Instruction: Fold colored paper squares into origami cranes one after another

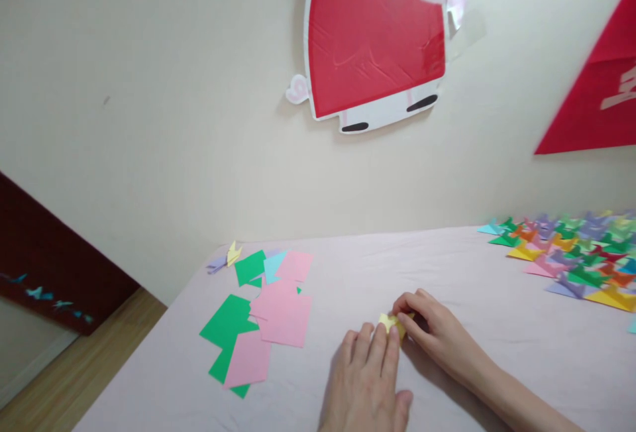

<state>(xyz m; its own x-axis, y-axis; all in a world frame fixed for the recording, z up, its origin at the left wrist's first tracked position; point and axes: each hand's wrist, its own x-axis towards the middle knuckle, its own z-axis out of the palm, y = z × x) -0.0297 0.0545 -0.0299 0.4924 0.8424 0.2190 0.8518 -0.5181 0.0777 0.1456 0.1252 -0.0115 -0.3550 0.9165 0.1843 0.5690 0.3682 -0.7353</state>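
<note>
A small folded piece of yellow paper (pixel 389 321) lies on the pale pink table cover (pixel 447 266), near the front middle. My left hand (pixel 368 379) lies flat with its fingertips pressing on the paper's near side. My right hand (pixel 434 332) comes in from the right and pinches the paper's right edge between thumb and fingers. Most of the paper is hidden under my fingers.
Loose pink, green and light blue paper squares (pixel 268 313) lie scattered to the left. Two small folded figures (pixel 226 258) sit at the far left edge. Several folded paper cranes (pixel 576 253) in many colours crowd the right. A cartoon balloon (pixel 372 41) hangs on the wall.
</note>
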